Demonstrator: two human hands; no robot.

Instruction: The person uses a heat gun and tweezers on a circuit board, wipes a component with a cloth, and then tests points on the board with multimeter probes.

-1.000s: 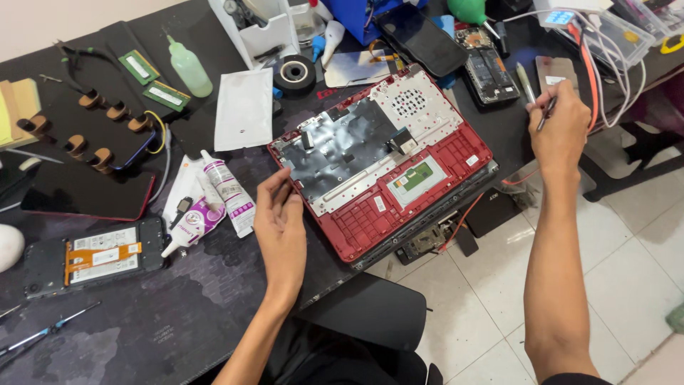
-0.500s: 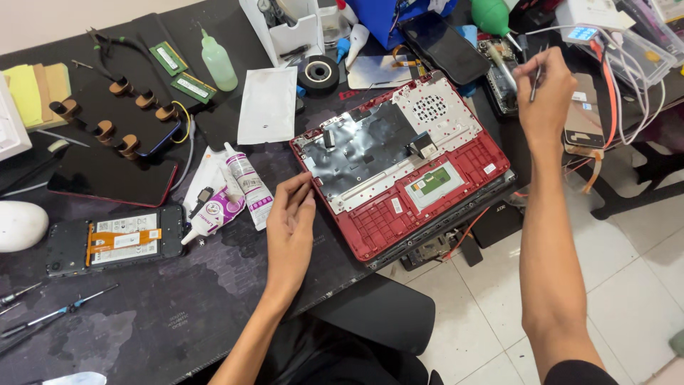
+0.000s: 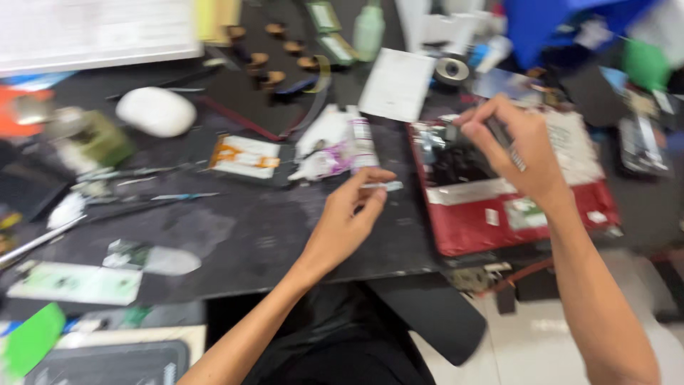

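My left hand [image 3: 349, 217] pinched a small pale strip [image 3: 381, 187] between thumb and fingers, just left of the red open laptop [image 3: 541, 221] on the dark table [image 3: 235, 235]. My right hand [image 3: 516, 146] was closed around a thin tool [image 3: 507, 142], up over the laptop's insides. The glue tubes [image 3: 342, 150] lay near my left hand.

Bare dark mat [image 3: 235, 235] in front of the left hand [image 3: 349, 214]: open room toward the near table edge, with only thin tools [image 3: 153, 196] lying at its left margin. Behind that hand, glue tubes [image 3: 342, 146] and a small board with an orange strip [image 3: 246, 155] block the way; farther back a white oval object [image 3: 155, 110] and a white sheet [image 3: 396, 84]. The right hand [image 3: 516, 146] hangs over the opened red laptop shell [image 3: 527, 221], which fills the table's right side; clutter crowds behind it, too blurred to sort.
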